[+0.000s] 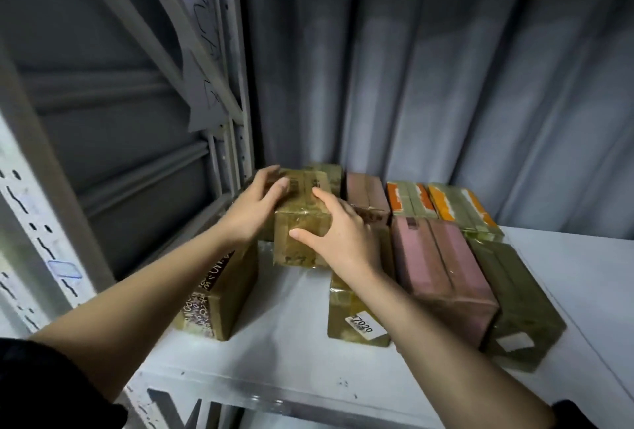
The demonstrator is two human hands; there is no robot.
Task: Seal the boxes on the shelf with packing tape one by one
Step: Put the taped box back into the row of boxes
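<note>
Both hands grip one tape-wrapped brown box (pixel 302 209), held above the white shelf (pixel 284 353) near its back-left corner. The left hand (pixel 254 209) curls over the box's left top edge, fingers reaching across the lid; the right hand (pixel 339 233) clasps its right side, thumb pressed on the near end face and forefinger laid along the top. Dark printing on the held box's lid is too blurred to read. Below and left of the held box lies a brown box with dark lettering (pixel 219 295) along its side, not legible. Below and right of it sits a glossy brown box (pixel 350 312) with a white sticker (pixel 364 325) reading "7020". Right of the held box lies a pinkish box (pixel 442 271), and beyond that an olive box (pixel 518 305) with a blank pale label. Behind the pinkish box stand a smaller pink-brown box (pixel 365 197) and two orange-and-white boxes (pixel 442 205). A scribbled paper sheet (pixel 202 55) hangs on the shelf upright (pixel 236 92), up and left of the held box, unreadable.
</note>
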